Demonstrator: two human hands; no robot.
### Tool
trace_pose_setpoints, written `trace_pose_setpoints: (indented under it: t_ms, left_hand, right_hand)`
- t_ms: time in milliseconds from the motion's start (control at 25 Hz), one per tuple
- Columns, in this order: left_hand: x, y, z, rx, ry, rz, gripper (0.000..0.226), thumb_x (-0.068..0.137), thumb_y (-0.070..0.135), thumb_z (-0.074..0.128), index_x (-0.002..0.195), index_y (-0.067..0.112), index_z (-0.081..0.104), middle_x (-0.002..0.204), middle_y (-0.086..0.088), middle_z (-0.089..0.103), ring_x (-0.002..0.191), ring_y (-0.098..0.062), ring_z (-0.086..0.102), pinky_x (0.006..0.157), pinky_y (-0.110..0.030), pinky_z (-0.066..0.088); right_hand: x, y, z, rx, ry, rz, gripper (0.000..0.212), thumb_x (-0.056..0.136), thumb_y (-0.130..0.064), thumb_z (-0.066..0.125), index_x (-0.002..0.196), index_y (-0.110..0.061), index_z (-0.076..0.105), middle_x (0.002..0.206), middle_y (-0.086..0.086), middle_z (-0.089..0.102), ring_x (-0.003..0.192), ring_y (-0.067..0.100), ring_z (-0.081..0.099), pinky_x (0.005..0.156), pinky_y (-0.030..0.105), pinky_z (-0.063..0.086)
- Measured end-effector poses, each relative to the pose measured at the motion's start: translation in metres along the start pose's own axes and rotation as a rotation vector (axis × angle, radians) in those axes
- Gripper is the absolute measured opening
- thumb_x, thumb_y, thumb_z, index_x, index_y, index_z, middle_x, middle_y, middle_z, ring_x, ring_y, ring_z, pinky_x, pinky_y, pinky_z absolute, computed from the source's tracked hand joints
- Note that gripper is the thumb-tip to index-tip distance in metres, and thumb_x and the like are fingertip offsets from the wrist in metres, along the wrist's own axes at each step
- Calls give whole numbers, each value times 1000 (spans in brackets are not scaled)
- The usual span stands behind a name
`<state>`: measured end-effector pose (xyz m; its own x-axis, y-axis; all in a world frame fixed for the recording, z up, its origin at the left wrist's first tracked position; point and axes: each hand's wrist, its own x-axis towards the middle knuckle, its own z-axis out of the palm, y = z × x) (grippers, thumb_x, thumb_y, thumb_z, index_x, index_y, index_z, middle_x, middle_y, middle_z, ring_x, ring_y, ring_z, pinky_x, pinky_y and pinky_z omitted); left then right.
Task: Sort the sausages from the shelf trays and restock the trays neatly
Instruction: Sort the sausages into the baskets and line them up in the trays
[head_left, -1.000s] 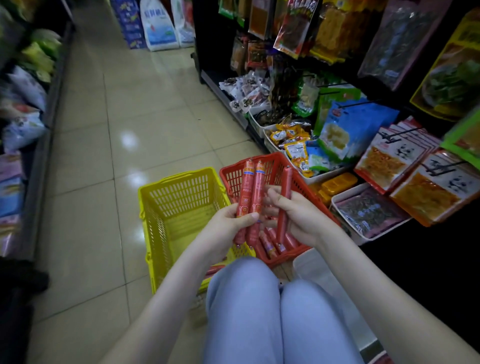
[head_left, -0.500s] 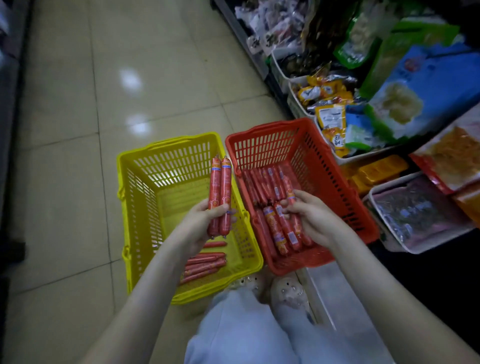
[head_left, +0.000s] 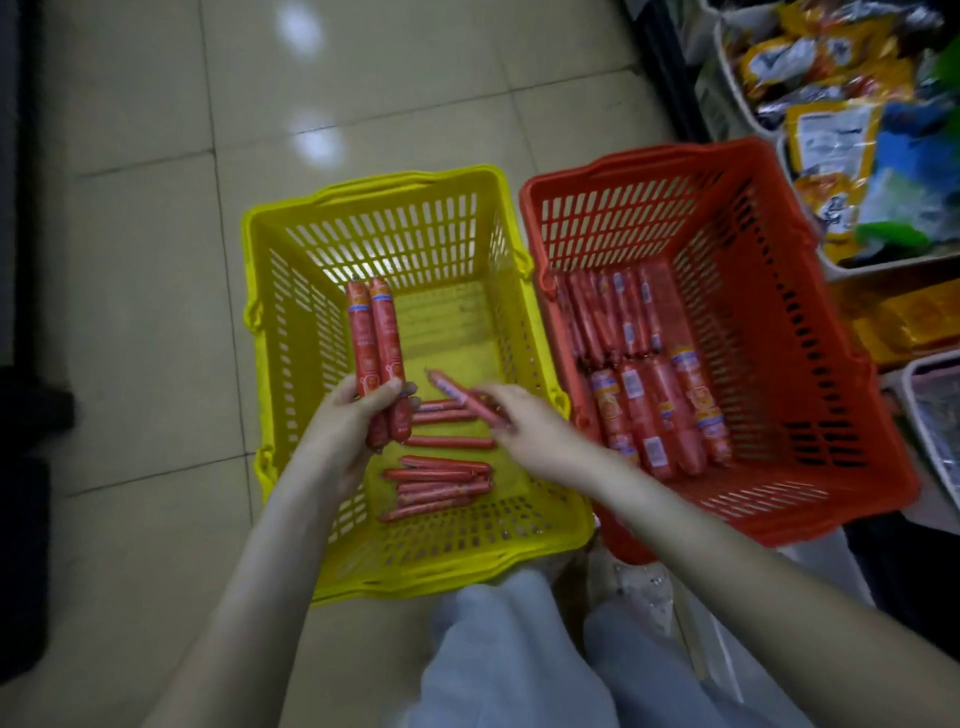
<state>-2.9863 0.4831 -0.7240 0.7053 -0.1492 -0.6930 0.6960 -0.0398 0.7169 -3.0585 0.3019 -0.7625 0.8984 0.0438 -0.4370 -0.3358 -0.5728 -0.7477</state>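
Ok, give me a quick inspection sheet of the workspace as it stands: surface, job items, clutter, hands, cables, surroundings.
Surface: glossy tiled floor; a yellow basket and a red basket stand side by side on it.
Job's things: thin sausages lie loose across the yellow basket's bottom; thicker sausages lie in two rows in the red basket.
Clutter: nothing seen.
Hands: the left hand grips two sausages upright over the yellow basket; the right hand holds one thinner sausage, blurred, over the same basket.
Cables: nothing seen.
Surroundings: snack packets on shelving at right; the person's knees at the bottom edge.
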Motion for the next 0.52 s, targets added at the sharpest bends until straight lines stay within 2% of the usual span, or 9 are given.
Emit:
trace_pose_setpoints:
  t_ms: [120,280,400,520]
  left_hand:
    - [3,-9,-30,2,82,29,11,93,6,55,97,15,60,87,-4,69,74,-13,68,67,-28,48]
    - [12,-27,-45,38,127,8,10,90,7,60,94,16,63,80,-2,70,85,-22,64,78,-36,46]
    - [21,-36,-48,55,135,-7,12,89,7,61,95,18,63,84,-3,70,87,-22,65,76,-31,49]
    - [30,-40,-55,52,162,10,14,89,7,61,101,14,62,89,-5,68,83,-18,66,69,-24,52]
  right_hand:
    - [35,-5,48,-279,-219,-54,58,86,11,43,141,-5,38,141,16,41,134,29,36,107,28,26]
    - [75,13,90,-782,-448,-72,58,88,7,51,141,-5,31,138,17,39,128,32,39,103,37,35]
    - [91,34,111,-919,-500,-74,52,95,-2,44,144,-7,28,140,14,38,128,30,38,103,36,35]
    - [95,55,131,-1000,-560,-45,56,99,-7,39,150,-13,19,149,10,29,137,28,28,104,40,34]
